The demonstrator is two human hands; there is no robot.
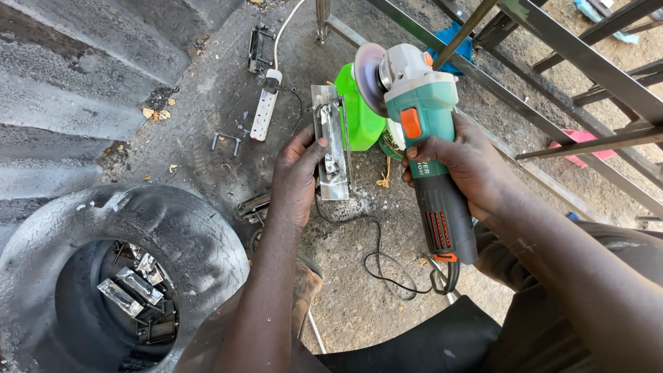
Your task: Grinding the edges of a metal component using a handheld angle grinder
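Ideally the left hand (295, 176), clasped round the shiny rectangular steel bracket (331, 141), braces it firmly while the right hand (464, 166), fist closed on the green-and-grey angle grinder (421, 138), brings the disc in shallowly.

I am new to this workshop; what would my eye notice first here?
First, the green and grey angle grinder held in the right hand at centre. Beside it, the left hand steadies a shiny rectangular metal piece. At lower left, a black rubber tyre holds similar metal pieces.
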